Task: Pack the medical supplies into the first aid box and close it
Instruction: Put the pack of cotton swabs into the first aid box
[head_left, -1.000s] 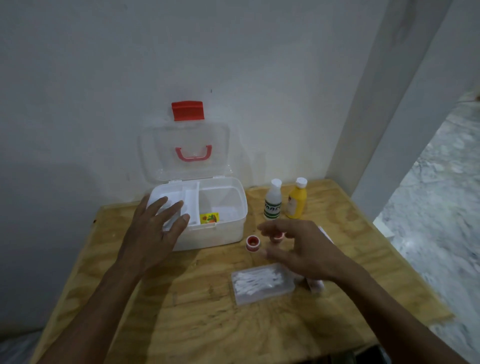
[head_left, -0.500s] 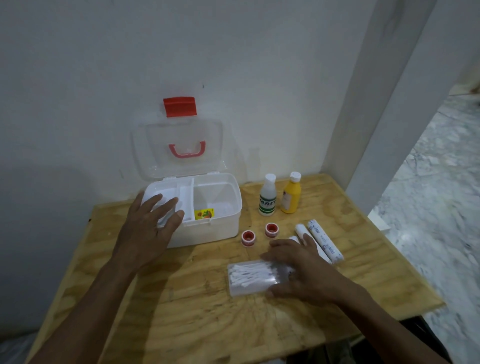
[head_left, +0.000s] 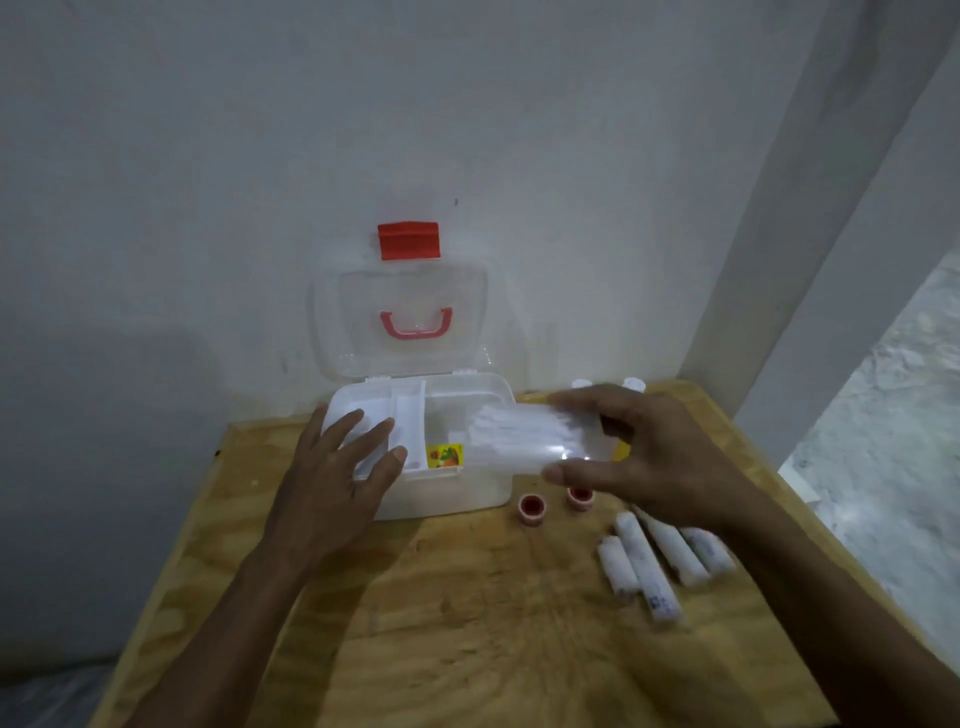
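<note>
The white first aid box (head_left: 452, 493) stands open against the wall, its clear lid (head_left: 410, 322) upright with a red handle and red latch. My left hand (head_left: 332, 483) rests flat on the box's left front corner, over the inner tray. My right hand (head_left: 649, 462) grips a clear case of cotton swabs (head_left: 524, 436) and holds it over the box's right compartment. A small yellow packet (head_left: 445, 455) lies inside the box. Two red tape rolls (head_left: 532, 509) sit on the table in front of the box. Several white bandage rolls (head_left: 649, 566) lie to the right.
The caps of two bottles (head_left: 634, 384) show behind my right hand, their bodies hidden. The wooden table (head_left: 467, 623) ends close on the right, beside a white pillar (head_left: 810, 260). The wall stands directly behind the box.
My right hand picked the swab case up off the table and carried it up and left over the box. My left hand stayed on the box.
</note>
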